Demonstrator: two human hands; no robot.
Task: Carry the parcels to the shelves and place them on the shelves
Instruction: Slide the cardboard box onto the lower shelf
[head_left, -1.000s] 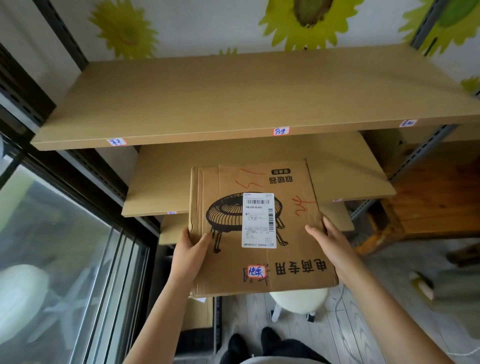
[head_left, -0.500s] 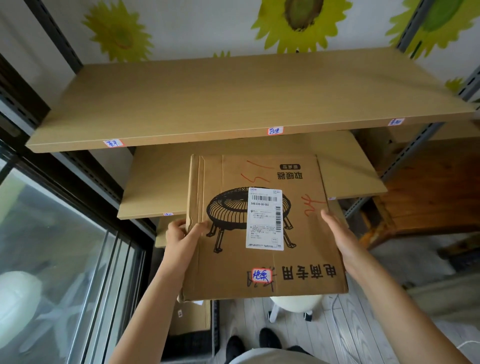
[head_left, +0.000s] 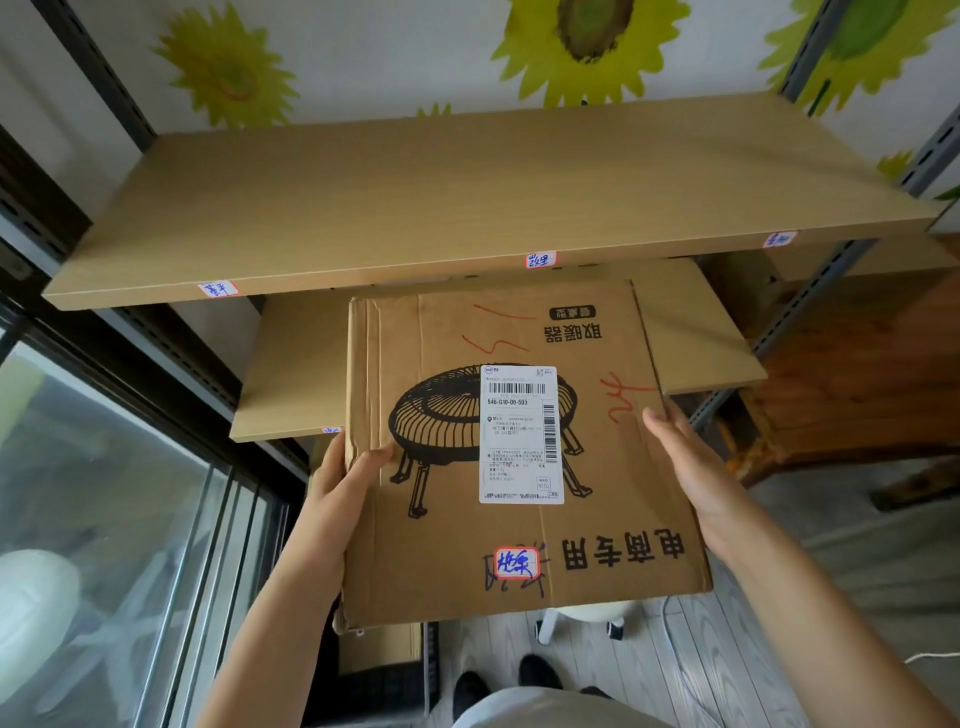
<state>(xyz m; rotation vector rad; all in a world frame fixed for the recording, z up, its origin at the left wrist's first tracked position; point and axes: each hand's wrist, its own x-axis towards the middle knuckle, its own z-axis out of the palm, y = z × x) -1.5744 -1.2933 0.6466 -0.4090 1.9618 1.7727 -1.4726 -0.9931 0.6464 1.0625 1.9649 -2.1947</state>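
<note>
Your left hand clasps the left edge of the flat cardboard parcel, thumb pressed on its top face and the other fingers tucked beneath, while your right hand lies flat against the right edge with the fingers stretched along it, so the parcel is pinched between the two. You hold it level in the air, in front of the shelving, its far edge over the front of the middle shelf and just under the lip of the top shelf. A white shipping label sits on its top face over a printed heater drawing, and a small red-bordered sticker is near the edge closest to you. Similar stickers dot the top shelf's front edge. A glass window lies to your left, the wooden floor below.
</note>
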